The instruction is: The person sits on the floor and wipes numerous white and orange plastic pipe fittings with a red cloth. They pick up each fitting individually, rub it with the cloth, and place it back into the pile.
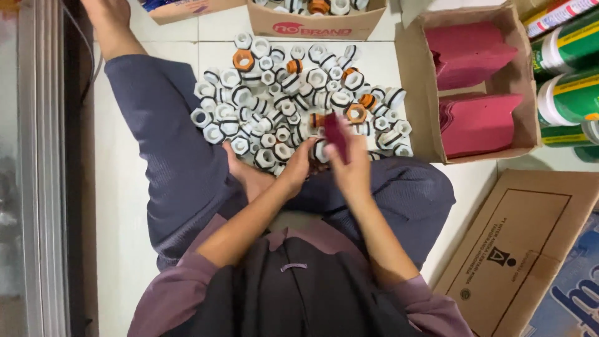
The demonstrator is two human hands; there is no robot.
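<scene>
Dark red flat piece (335,134) held upright-ish at the near edge of the fittings heap, pinched in the right hand (350,167); fingers closed round its lower part, motion blur hides the exact grip. Left hand (298,167) just beside it, fingers curled onto a white fitting with a black band (321,150) at the heap's front edge; looks like a hold, but how firm a hold I cannot tell. Both hands close together, nearly touching. Heap of white hexagonal plastic fittings (281,93) spread on the white tiled floor (125,206) ahead of the hands, many with black rings, a few orange ones (243,60) mixed in. Person seated on the floor, legs in dark blue trousers (168,137) bracketing the heap. To the right, an open cardboard box (519,81) with stacks of red flat pieces (477,122). Further right, green-and-white cans (568,100) lying on their sides. Flattened cardboard (524,249) near the right knee. Another carton (315,25) of fittings beyond the heap.
</scene>
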